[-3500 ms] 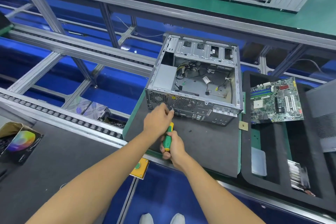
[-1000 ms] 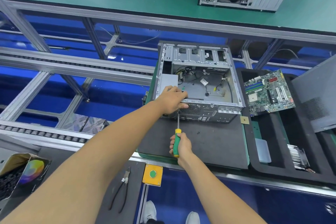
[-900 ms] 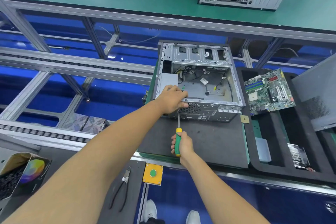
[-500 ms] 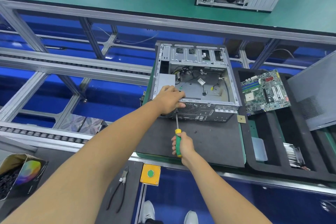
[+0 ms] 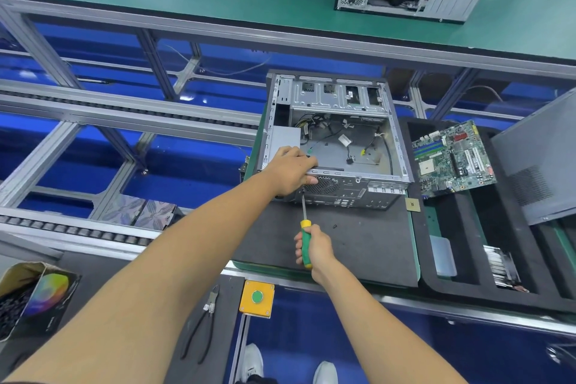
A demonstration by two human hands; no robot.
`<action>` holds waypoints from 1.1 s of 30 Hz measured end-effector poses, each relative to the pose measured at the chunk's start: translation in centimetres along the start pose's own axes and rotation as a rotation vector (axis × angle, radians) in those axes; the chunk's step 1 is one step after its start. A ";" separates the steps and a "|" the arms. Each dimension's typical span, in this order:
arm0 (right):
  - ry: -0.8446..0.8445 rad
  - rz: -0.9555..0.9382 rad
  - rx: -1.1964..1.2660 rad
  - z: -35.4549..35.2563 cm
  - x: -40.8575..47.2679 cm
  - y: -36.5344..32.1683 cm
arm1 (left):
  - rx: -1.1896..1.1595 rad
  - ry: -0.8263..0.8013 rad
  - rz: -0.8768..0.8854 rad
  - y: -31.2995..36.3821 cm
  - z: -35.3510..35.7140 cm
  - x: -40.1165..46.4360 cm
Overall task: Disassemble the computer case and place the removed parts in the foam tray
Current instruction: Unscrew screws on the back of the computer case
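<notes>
Left side first: pliers [image 5: 204, 326] lie idle on the near bench, out of play. Now the left hand [image 5: 291, 170] clamps down over the near-left corner of the computer case [image 5: 335, 146], fingers curled over the top rail, thumb side down on the rear panel, bracing it. The case sits open-side-up on the dark mat [image 5: 358, 243], toward its far edge, rear panel facing the person. Just below, the screwdriver [image 5: 304, 235] runs near to far, its shaft aimed straight into that rear panel right beside the bracing hand; the tip is hidden, so I can't say it's seated on a screw. The right hand [image 5: 314, 248] wraps the green-and-yellow handle tightly, in line behind it, so the push goes away from the body. Further right, the foam tray [image 5: 419, 227] flanks the mat's right edge, the motherboard [image 5: 453, 159] already lying across its far end.
</notes>
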State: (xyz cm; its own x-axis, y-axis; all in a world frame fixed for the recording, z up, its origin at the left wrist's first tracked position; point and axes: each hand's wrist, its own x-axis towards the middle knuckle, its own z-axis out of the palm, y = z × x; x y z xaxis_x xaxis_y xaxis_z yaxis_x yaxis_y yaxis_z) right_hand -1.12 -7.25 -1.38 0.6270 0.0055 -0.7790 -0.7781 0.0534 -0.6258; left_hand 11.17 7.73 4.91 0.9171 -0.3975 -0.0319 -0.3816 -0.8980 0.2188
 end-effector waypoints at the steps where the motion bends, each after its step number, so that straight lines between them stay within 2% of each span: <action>1: 0.004 0.000 0.000 0.0 0.0 0.0 | 0.000 0.000 0.002 0.0 0.0 0.0; 11: 0.146 -0.065 -0.123 0.3 0.1 -0.7 | 0.001 0.001 -0.012 0.1 -0.1 0.0; 15: 0.190 -0.058 -0.073 1.2 0.3 -0.5 | -0.001 0.003 -0.015 0.2 -0.1 0.0; 18: 0.218 -0.128 -0.094 1.7 0.4 0.2 | -0.004 0.004 -0.012 0.2 -0.2 0.0; 23: 0.380 -0.263 -0.389 1.4 0.7 1.0 | 0.013 0.021 -0.008 0.2 -0.3 -0.2; 26: 0.436 -0.271 -0.425 1.7 0.7 1.1 | 0.025 0.022 -0.005 0.3 -0.2 -0.3; 28: 0.379 -0.240 -0.357 2.2 0.7 1.1 | 0.021 0.018 -0.005 0.4 -0.2 -0.3; 30: 0.243 -0.183 -0.182 2.8 0.6 0.8 | 0.020 0.017 -0.003 0.4 -0.2 -0.2; 33: 0.120 0.001 0.059 3.0 0.9 -0.4 | 0.017 0.013 -0.003 0.3 -0.3 -0.2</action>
State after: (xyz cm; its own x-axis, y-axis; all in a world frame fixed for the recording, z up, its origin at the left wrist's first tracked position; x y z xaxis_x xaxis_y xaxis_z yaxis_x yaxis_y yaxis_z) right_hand -0.10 -4.23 -1.74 0.6141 -0.1137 -0.7810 -0.7732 0.1117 -0.6242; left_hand 10.86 7.57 5.25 0.9197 -0.3921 -0.0200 -0.3804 -0.9025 0.2020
